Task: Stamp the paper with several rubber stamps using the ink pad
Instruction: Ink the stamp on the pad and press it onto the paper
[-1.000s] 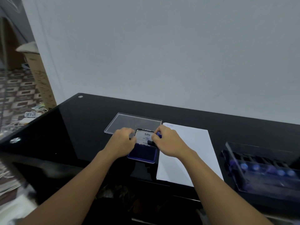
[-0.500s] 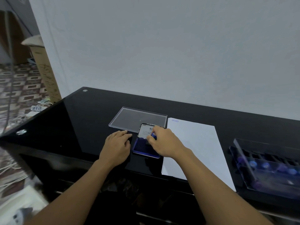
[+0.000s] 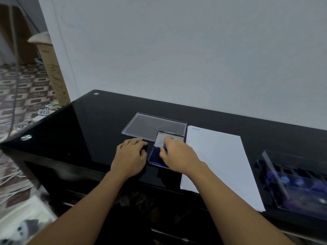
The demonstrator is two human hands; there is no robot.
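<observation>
Single wide-angle head-worn view, looking forward and down from above the near edge of the table toward the wall, close in, forearms entering from the bottom, left hand and right hand mid-frame, floor showing at far left.

I log 4 items on the table: ink pad centre; lid lying just behind it; paper just right of pad; stamp box right of paper, apart.
</observation>
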